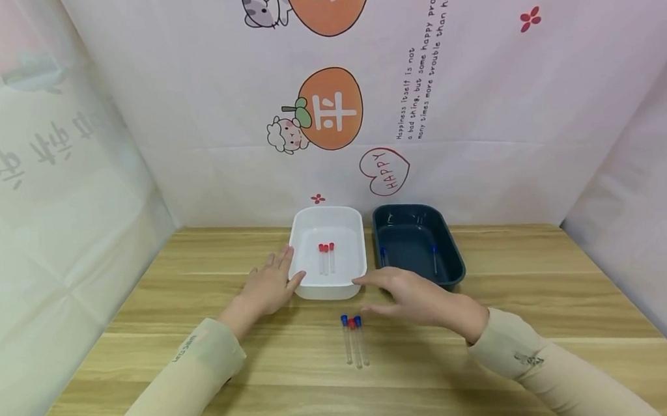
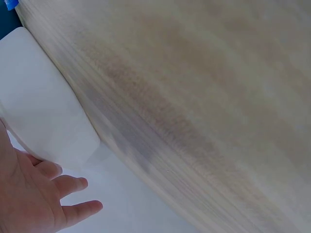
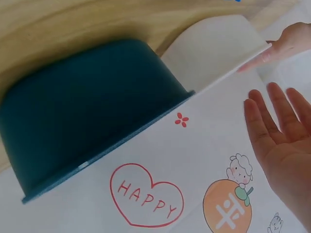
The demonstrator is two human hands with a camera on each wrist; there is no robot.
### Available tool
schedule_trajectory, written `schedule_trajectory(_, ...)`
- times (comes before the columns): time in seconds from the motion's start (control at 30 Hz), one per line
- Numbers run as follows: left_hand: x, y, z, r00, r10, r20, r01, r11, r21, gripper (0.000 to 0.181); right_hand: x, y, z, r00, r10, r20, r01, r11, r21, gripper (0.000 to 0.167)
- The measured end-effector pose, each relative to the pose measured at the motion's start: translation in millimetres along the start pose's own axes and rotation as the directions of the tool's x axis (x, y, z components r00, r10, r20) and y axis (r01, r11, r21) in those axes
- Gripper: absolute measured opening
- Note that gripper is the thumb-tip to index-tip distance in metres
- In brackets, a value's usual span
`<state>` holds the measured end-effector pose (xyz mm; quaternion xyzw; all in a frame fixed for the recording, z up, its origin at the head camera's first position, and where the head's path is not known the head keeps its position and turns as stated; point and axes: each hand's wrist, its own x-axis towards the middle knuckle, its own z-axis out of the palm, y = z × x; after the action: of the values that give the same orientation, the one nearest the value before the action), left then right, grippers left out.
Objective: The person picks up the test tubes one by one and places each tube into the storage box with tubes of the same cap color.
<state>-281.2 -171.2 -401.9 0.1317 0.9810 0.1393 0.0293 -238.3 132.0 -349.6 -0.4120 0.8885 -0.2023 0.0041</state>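
Note:
In the head view, the left hand [image 1: 266,288] touches the left rim of a white tray [image 1: 328,292], fingers spread and straight. Inside that tray lie three clear tubes with red caps [image 1: 326,248]. The right hand [image 1: 413,295] is at the tray's front right corner, fingers extended and holding nothing. Below the tray, three tubes lie side by side on the wood, two with blue caps [image 1: 358,321] and one with a red cap [image 1: 351,324]. The left wrist view shows the left hand [image 2: 41,194] beside the white tray [image 2: 46,102]; the right wrist view shows the right palm [image 3: 286,155].
A dark blue tray [image 1: 453,251] stands to the right of the white one, with blue-capped tubes [image 1: 435,260] inside. Behind both trays hangs a printed white cloth [image 1: 484,176], and another pale cloth [image 1: 75,209] is at the left.

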Motion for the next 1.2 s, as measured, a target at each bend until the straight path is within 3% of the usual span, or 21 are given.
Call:
schedule_trajectory(0.2, 1.2, 0.4, -0.2, 1.000, 0.000, 0.004, 0.000, 1.000, 0.000, 0.075, -9.1, 6, 12, 0.995, 0.042, 0.093, -0.043, 0.999, 0.010, 0.059)
schedule_trajectory(0.53, 0.0, -0.8, 0.3, 1.000, 0.000, 0.006, 0.000, 1.000, 0.007, 0.076, -13.6, 8, 34, 0.974, 0.061, 0.217, -0.052, 0.998, -0.045, 0.078)
schedule_trajectory(1.2, 1.5, -2.2, 1.5, 1.000, -0.003, 0.004, 0.003, 1.000, 0.010, 0.076, -5.9, 11, 50, 0.958, 0.105, 0.267, -0.075, 0.990, -0.121, 0.091)
